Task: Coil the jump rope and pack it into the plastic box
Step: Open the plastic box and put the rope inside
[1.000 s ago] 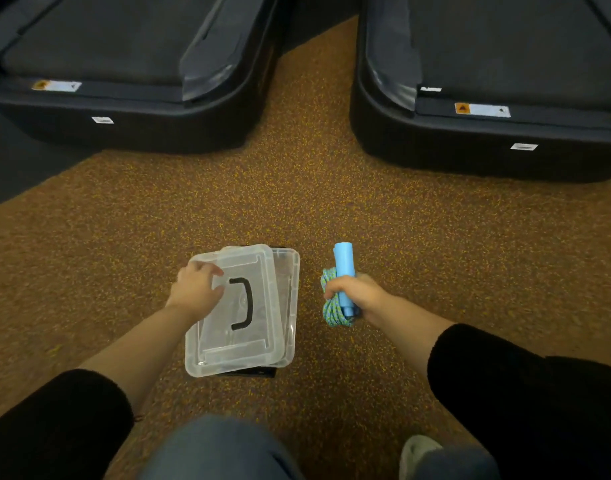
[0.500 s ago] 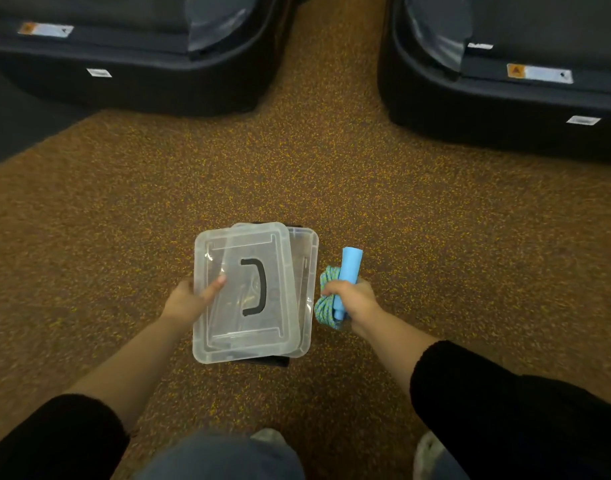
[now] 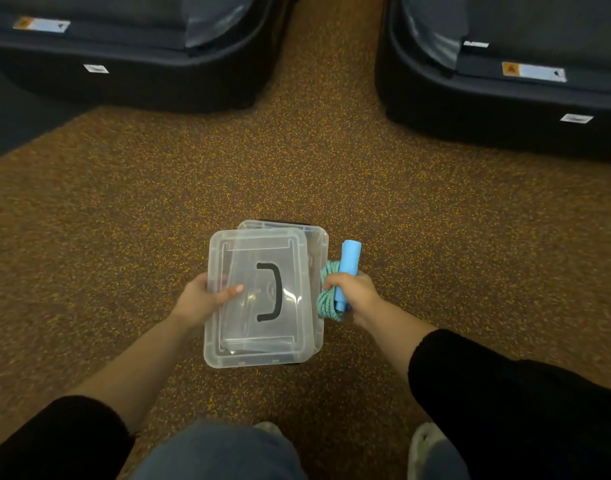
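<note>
A clear plastic box [image 3: 318, 237] sits on the speckled brown floor, mostly covered by its clear lid [image 3: 255, 348] with a black handle. My left hand [image 3: 203, 299] grips the lid's left edge, thumb on top, and the lid sits shifted to the left of the box. Just right of the box, my right hand [image 3: 357, 294] holds the coiled jump rope [image 3: 326, 299], a green-blue cord bundle with light blue handles sticking up past my fingers.
Two large black treadmill bases [image 3: 134, 64] [image 3: 505, 91] stand at the far left and far right, with a strip of brown floor [image 3: 325, 150] between them. My knee and a light shoe [image 3: 432, 448] show at the bottom edge.
My left hand slid from the lid's top to its left edge and took hold of it; the lid shifted left off the box. My right hand brought the rope closer to the box.
</note>
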